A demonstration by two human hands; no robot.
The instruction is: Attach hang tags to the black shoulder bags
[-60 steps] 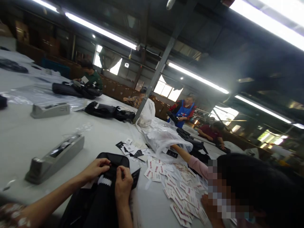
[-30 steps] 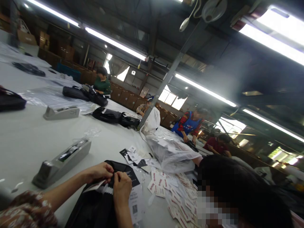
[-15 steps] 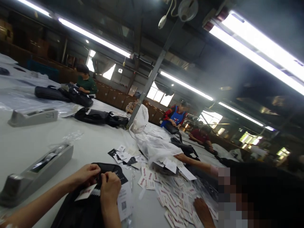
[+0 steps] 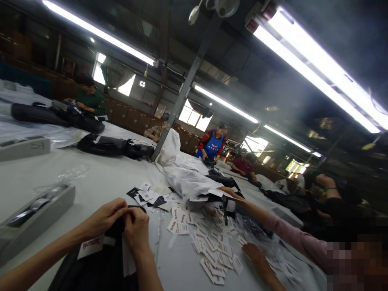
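My left hand (image 4: 104, 218) and my right hand (image 4: 136, 232) meet at the top edge of a black garment (image 4: 101, 268) lying at the near edge of the white table (image 4: 100, 178). Both hands are closed in a pinch on the garment's top, fingertips nearly touching. A white paper tag with red print (image 4: 90, 247) hangs on the garment just below my left wrist. More white card shows under my right wrist.
A grey tape dispenser (image 4: 33, 214) sits left of my hands. White tags with red print (image 4: 209, 246) lie scattered to the right, under a co-worker's hand (image 4: 254, 252) and pink sleeve. A clear plastic bag (image 4: 188, 178), loose black-and-white cards (image 4: 151, 196) and black garments (image 4: 112, 146) lie beyond; other people work farther back.
My hands have drawn closer together on the garment's top. The view has swung right, shifting the tape dispenser toward the left edge. The co-worker's arm now reaches across the tag pile.
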